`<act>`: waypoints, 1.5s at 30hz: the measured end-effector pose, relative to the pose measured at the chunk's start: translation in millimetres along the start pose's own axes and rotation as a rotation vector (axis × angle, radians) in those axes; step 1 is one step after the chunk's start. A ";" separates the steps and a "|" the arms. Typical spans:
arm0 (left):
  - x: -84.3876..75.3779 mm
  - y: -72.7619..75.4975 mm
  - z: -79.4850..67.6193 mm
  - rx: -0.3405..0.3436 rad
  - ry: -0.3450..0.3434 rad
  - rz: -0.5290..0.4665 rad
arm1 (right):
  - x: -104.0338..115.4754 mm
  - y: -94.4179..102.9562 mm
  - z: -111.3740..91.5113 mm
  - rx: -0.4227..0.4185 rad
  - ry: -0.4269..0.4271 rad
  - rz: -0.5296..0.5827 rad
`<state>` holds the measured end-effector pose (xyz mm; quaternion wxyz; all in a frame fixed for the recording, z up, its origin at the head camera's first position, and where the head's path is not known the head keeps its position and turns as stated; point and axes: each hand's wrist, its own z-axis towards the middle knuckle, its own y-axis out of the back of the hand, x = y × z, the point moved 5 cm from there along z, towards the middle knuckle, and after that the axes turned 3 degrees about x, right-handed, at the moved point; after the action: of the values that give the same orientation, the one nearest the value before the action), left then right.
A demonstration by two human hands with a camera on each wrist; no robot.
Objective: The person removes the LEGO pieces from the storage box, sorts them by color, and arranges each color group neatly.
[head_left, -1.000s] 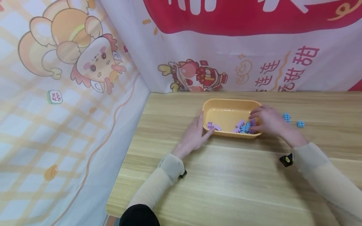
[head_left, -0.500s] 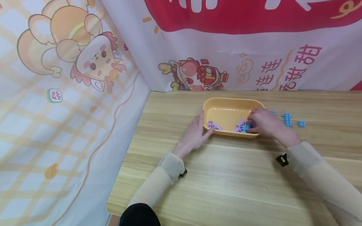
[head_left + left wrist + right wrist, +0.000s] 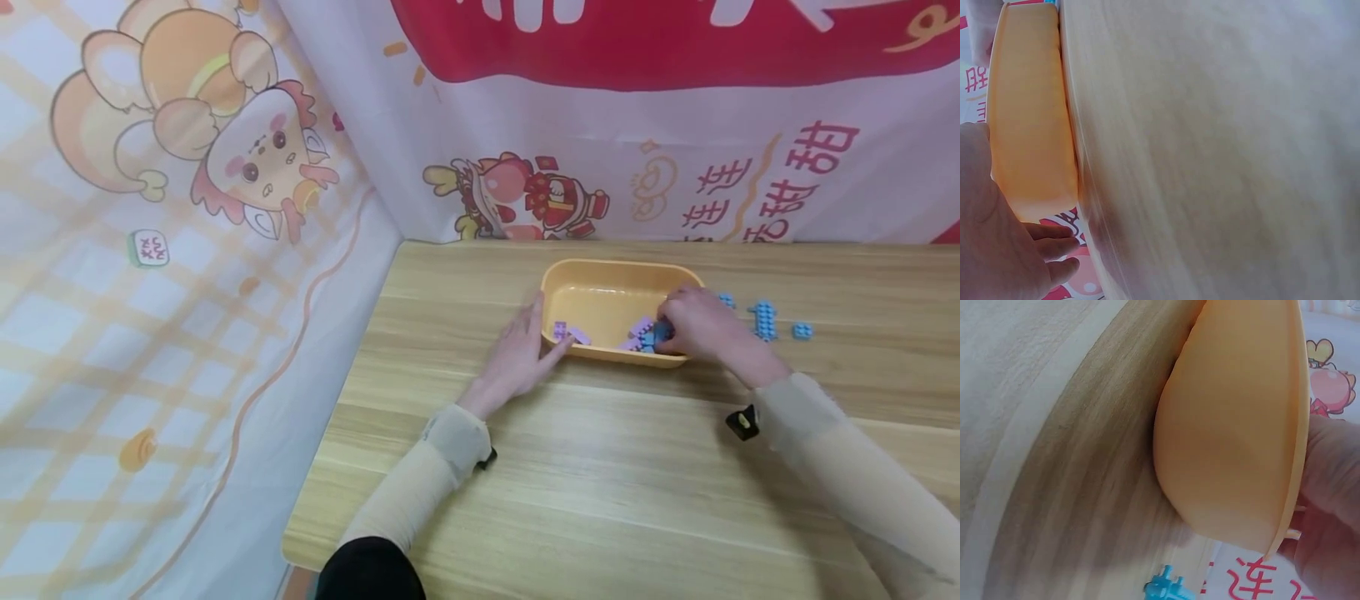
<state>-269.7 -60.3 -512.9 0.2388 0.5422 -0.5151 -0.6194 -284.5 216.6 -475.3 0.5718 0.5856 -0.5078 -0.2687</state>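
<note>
We note a wood-grain table (image 3: 600, 475) meeting printed cloth (image 3: 600, 112); left hand (image 3: 516, 357) spread against tray (image 3: 600, 292), right hand (image 3: 699, 322) at its blocks (image 3: 640, 328), grip unclear to us.

The right hand (image 3: 701, 325) has shifted left, farther over the tray (image 3: 600, 308), finger and thumb now drawn in around a blue block (image 3: 663, 332), hiding purple pieces visible earlier. This uncovers a small blue piece (image 3: 726, 300) and more of the blue cluster (image 3: 764, 321).
</note>
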 end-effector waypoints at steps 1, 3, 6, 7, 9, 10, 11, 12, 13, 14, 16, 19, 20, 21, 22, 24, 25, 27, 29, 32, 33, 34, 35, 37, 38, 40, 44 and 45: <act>-0.2 -0.1 0.3 0.004 0.001 0.001 | -0.8 -0.3 -0.7 0.001 0.001 0.041; -0.9 0.3 0.6 0.010 0.000 0.005 | -2.5 -0.4 -2.5 0.007 -0.005 0.147; -2.0 1.3 1.1 0.013 -0.003 0.007 | -3.6 0.9 -4.8 0.010 -0.017 0.292; -2.3 1.7 1.3 0.013 -0.005 0.008 | -3.6 1.6 -5.2 0.005 -0.018 0.323; -2.8 2.1 1.8 0.012 -0.007 0.010 | -3.8 3.3 -5.9 -0.017 -0.021 0.359; -3.1 2.3 2.1 0.012 -0.009 0.010 | -3.4 4.0 -6.1 -0.030 -0.014 0.365; -3.2 2.3 2.4 0.013 -0.011 0.011 | -3.3 4.3 -6.2 -0.044 -0.008 0.366; -3.4 2.4 2.5 0.012 -0.012 0.011 | -3.0 4.4 -6.6 -0.059 -0.002 0.362; -3.4 2.3 2.6 0.012 -0.014 0.012 | -2.9 4.4 -6.9 -0.078 0.007 0.350; -3.4 2.1 2.7 0.012 -0.014 0.012 | -2.6 4.4 -7.4 -0.097 0.021 0.335; -3.4 2.0 2.7 0.014 -0.017 0.011 | -2.0 3.9 -9.2 -0.126 0.043 0.311; -3.1 1.4 2.5 0.016 -0.014 0.011 | -3.1 2.1 -11.2 -0.138 0.051 0.311; -3.1 1.4 2.6 0.016 -0.012 0.010 | -3.5 1.6 -11.8 -0.131 0.045 0.328; -3.0 1.3 2.6 0.017 -0.011 0.009 | -4.0 0.9 -12.2 -0.121 0.037 0.347; -3.1 1.2 2.7 0.017 -0.009 0.008 | -4.7 0.1 -12.3 -0.109 0.027 0.364; -3.1 0.9 2.7 0.018 -0.007 0.007 | -6.0 -0.6 -12.7 -0.090 0.011 0.393; -3.0 0.9 2.6 0.017 -0.005 0.009 | -6.8 -1.2 -13.0 -0.080 0.002 0.404; -3.2 0.6 2.3 0.016 -0.005 0.010 | -7.2 -1.3 -13.4 -0.075 0.000 0.405; -3.4 0.5 1.8 0.015 -0.005 0.006 | -7.6 -1.2 -13.6 -0.077 -0.002 0.400; -3.1 0.1 1.5 0.020 0.004 -0.004 | -8.1 -1.2 -13.9 -0.079 -0.007 0.396; -2.9 0.0 1.4 0.023 0.008 -0.007 | -8.3 -1.1 -14.1 -0.078 -0.009 0.395; -2.6 -0.3 1.4 0.024 0.010 -0.009 | -8.8 -1.2 -14.3 -0.076 -0.010 0.396; -2.4 -0.5 1.4 0.024 0.012 -0.011 | -8.9 -1.1 -14.6 -0.075 -0.012 0.397; -2.2 -0.8 1.1 0.024 0.015 -0.013 | -9.2 -0.6 -15.4 -0.074 -0.011 0.405; -2.3 -0.8 1.0 0.022 0.016 -0.017 | -9.6 -0.5 -15.8 -0.071 -0.012 0.411; -2.5 -0.6 0.8 0.016 0.013 -0.022 | -9.9 -0.5 -16.3 -0.065 -0.018 0.425; -2.6 -0.9 0.5 0.015 0.013 -0.027 | -11.5 -0.8 -17.4 -0.052 -0.031 0.437; -2.7 -1.0 0.4 0.014 0.012 -0.027 | -11.4 -0.7 -17.5 -0.053 -0.032 0.435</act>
<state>-269.1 -57.5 -512.7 0.2298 0.5544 -0.5108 -0.6156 -272.5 233.7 -475.4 0.6235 0.4424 -0.6241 -0.1616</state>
